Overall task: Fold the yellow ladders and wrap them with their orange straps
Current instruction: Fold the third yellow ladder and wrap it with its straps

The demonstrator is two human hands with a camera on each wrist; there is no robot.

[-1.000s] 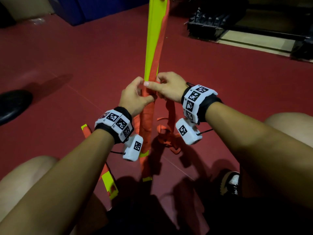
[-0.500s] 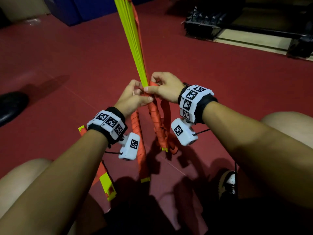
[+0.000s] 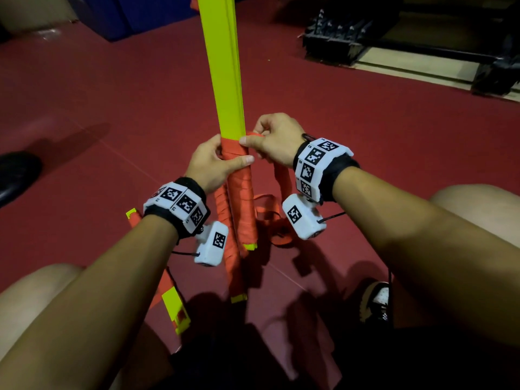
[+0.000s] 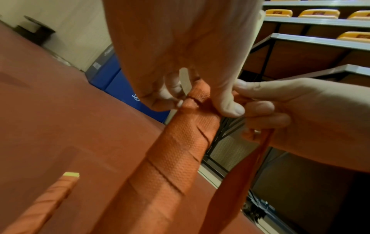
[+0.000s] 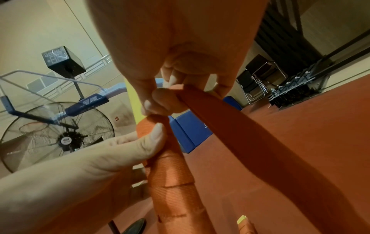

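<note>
At the lower left of the head view I see another wrapped ladder [image 3: 171, 299] lying on the red floor [image 3: 84, 108]. Centre frame, my left hand [image 3: 209, 164] grips the yellow ladder [image 3: 225, 66] where the wound orange strap [image 3: 243, 198] ends, thumb pressed across the wrap. The ladder rises to the top edge. Just right of it, my right hand [image 3: 274, 139] pinches the strap's loose length [image 5: 250, 142] between thumb and curled fingers. A shoe [image 3: 377, 301] sits lower right.
</note>
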